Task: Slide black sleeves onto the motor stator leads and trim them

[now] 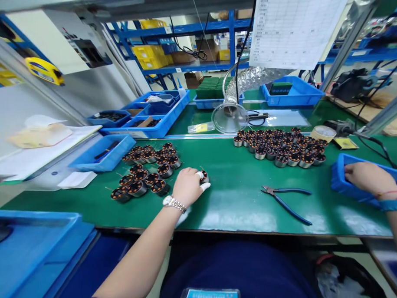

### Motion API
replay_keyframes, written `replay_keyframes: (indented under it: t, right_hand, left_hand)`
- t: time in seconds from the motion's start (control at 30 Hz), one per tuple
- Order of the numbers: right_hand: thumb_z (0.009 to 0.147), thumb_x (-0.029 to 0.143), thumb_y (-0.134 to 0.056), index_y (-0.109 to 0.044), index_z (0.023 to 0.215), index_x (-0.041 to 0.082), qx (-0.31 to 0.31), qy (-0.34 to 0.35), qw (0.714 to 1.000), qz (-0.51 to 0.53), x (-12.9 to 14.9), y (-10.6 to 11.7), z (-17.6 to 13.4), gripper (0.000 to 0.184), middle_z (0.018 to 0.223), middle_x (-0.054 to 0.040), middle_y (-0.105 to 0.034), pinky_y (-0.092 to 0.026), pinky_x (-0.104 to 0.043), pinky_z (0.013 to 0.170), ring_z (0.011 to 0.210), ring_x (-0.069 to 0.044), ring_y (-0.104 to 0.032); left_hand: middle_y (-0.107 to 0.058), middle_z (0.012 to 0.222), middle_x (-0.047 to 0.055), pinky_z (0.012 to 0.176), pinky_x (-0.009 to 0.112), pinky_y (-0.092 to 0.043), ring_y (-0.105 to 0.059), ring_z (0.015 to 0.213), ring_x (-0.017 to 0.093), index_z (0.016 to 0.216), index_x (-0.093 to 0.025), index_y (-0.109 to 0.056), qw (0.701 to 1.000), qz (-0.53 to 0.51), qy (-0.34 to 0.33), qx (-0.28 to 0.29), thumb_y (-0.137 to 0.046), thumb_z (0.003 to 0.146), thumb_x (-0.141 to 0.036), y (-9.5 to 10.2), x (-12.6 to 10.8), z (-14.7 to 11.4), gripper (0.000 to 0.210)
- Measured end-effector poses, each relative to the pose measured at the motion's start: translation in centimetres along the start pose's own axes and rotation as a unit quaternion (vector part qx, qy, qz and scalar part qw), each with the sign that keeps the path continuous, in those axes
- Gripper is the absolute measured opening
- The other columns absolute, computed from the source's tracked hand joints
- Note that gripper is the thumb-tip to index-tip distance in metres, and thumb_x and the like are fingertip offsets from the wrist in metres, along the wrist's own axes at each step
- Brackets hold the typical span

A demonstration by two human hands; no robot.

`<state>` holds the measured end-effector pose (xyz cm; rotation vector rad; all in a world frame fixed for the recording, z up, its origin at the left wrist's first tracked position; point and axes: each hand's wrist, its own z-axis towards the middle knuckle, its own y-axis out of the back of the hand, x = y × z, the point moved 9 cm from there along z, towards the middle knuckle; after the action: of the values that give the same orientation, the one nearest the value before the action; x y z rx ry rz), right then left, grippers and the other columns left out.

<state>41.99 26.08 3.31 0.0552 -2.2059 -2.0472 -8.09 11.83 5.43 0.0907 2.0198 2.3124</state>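
Note:
My left hand (pixel 188 186), with a wristwatch and white covers on fingertips, is closed around a small motor stator (pixel 204 177) that stands on the green bench. To its left is a group of similar stators (pixel 138 188) with copper windings and thin wire ends. My right hand (pixel 369 178) reaches into a blue bin (pixel 356 193) at the right. Its fingers look curled together, and the bin's wall partly hides them; what they hold, if anything, does not show. Between my hands lies a pair of blue-handled cutting pliers (pixel 286 198).
A larger cluster of stators (pixel 281 148) stands at the back right, beside a tape roll (pixel 323 133). A clear funnel-shaped hood (pixel 230 117) hangs from a foil duct. Blue trays (pixel 102 154) line the left, and a paper sheet (pixel 285 28) hangs overhead.

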Motion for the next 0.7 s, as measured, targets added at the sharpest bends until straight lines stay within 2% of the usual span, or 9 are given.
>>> replay_keyframes:
  t: [0.07,0.13,0.2,0.23,0.4,0.57,0.7]
  right_hand:
    - [0.067,0.031,-0.058,-0.071,0.069,0.022,-0.024,-0.028,0.999,-0.020,0.6,0.8,-1.2,0.016,0.066,-0.0098,-0.066,-0.037,-0.032,0.056,0.052,-0.016,-0.054]
    - [0.070,0.029,-0.056,-0.071,0.072,0.022,-0.052,-0.057,0.996,-0.039,0.7,1.4,-2.1,0.017,0.072,-0.0087,-0.067,-0.039,-0.030,0.060,0.060,-0.018,-0.056]
    - [0.071,0.028,-0.055,-0.070,0.076,0.021,-0.069,-0.078,0.993,-0.050,0.6,1.6,-2.8,0.017,0.078,-0.0076,-0.068,-0.039,-0.029,0.064,0.068,-0.019,-0.058]
    - [0.071,0.028,-0.055,-0.069,0.077,0.021,-0.070,-0.082,0.993,-0.050,0.5,1.5,-2.9,0.017,0.080,-0.0068,-0.068,-0.039,-0.028,0.066,0.071,-0.019,-0.058]
    - [0.076,0.027,-0.050,-0.067,0.077,0.018,-0.079,-0.097,0.991,-0.045,0.6,1.5,-3.3,0.019,0.081,-0.0081,-0.067,-0.037,-0.027,0.068,0.074,-0.018,-0.057]
    - [0.073,0.024,-0.053,-0.065,0.075,0.016,-0.103,-0.103,0.989,-0.006,1.4,2.3,-4.0,0.015,0.077,-0.0088,-0.066,-0.036,-0.027,0.067,0.069,-0.016,-0.054]
    - [0.072,0.023,-0.054,-0.065,0.076,0.015,-0.132,-0.106,0.984,0.052,1.5,3.0,-4.7,0.014,0.080,-0.0089,-0.066,-0.037,-0.025,0.067,0.069,-0.014,-0.055]
  left_hand:
    - [-0.064,0.083,0.010,0.080,0.038,-0.040,-0.055,0.088,0.026,0.077,-0.018,-0.065,0.994,-0.072,-0.079,-0.006,-0.058,0.076,-0.037,0.2,-3.2,-0.7,0.020]
    - [-0.064,0.091,0.007,0.083,0.038,-0.040,-0.054,0.091,0.023,0.077,-0.019,-0.063,0.975,-0.161,-0.155,-0.006,-0.060,0.075,-0.034,0.3,-6.3,-2.0,0.015]
    - [-0.063,0.097,0.005,0.084,0.037,-0.042,-0.054,0.093,0.022,0.078,-0.020,-0.060,0.949,-0.248,-0.195,0.005,-0.064,0.073,-0.033,0.0,-8.6,-3.5,0.015]
    - [-0.063,0.098,0.005,0.083,0.036,-0.043,-0.055,0.092,0.021,0.080,-0.019,-0.058,0.939,-0.285,-0.193,0.014,-0.065,0.072,-0.033,-0.3,-9.3,-4.1,0.017]
    - [-0.059,0.105,0.008,0.083,0.036,-0.046,-0.056,0.094,0.021,0.105,-0.018,-0.049,0.915,-0.378,-0.127,0.060,-0.067,0.068,-0.029,-2.2,-10.3,-5.1,0.043]
    - [-0.054,0.108,0.007,0.087,0.035,-0.045,-0.054,0.097,0.021,0.114,-0.021,-0.050,0.891,-0.406,-0.178,0.096,-0.064,0.069,-0.024,-2.3,-11.8,-4.9,0.047]
    - [-0.052,0.104,0.006,0.083,0.031,-0.046,-0.054,0.091,0.017,0.116,-0.021,-0.050,0.880,-0.425,-0.191,0.094,-0.061,0.070,-0.019,-2.5,-12.1,-4.8,0.047]
